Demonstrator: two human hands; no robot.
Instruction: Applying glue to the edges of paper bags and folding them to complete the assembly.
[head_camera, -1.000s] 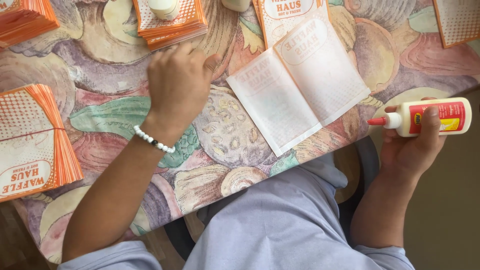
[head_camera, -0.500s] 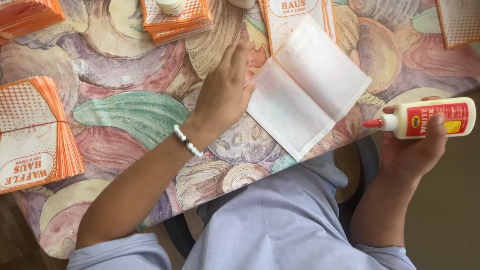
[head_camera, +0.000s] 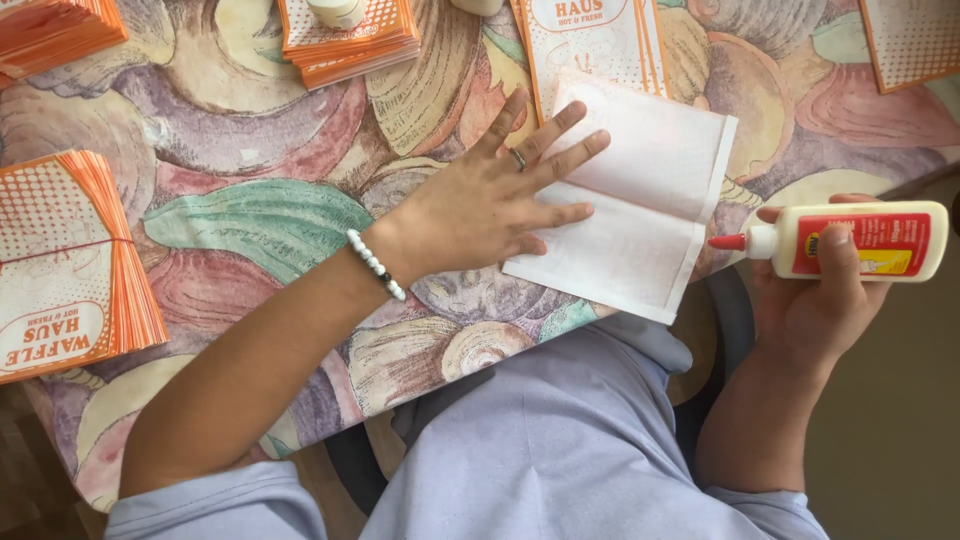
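Two hands are sharing work: the left hand (head_camera: 480, 205), fingers spread wide, is pinning the sheet (head_camera: 640, 210) flat, while at three o'clock the right hand (head_camera: 815, 300) is gripping the glue bottle (head_camera: 860, 242), nozzle aimed sheetward.

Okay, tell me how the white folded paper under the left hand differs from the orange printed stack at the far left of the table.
The white folded paper is a single plain sheet, pale with faint print; the orange printed stack is many sheets, bright orange with a dotted pattern. The left hand presses flat on the paper, while nothing touches the stack. The paper overhangs the table's near edge; the stack appears tied by a thin band. Both lie flat on the patterned tablecloth.
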